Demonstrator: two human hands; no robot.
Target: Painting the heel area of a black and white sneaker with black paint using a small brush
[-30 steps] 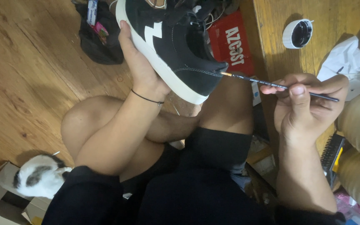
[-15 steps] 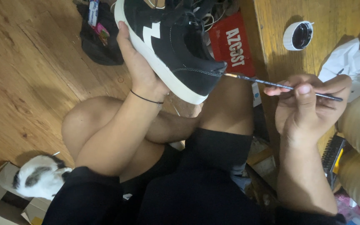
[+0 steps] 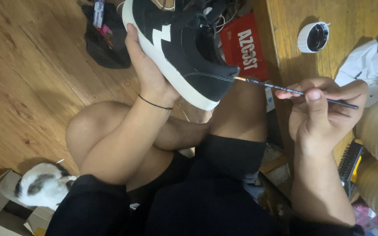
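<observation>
We find the brush [image 3: 294, 91] tip unmoved at the shoe [image 3: 184, 48] heel; right hand [image 3: 324, 113] pinches the brush, left hand [image 3: 147, 70] still cups the sole.

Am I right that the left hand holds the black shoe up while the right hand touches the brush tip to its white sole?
Not quite. In the head view the left hand holds the black shoe up, and the right hand holds the brush, but its tip meets the black heel fabric, above the white sole.
</observation>
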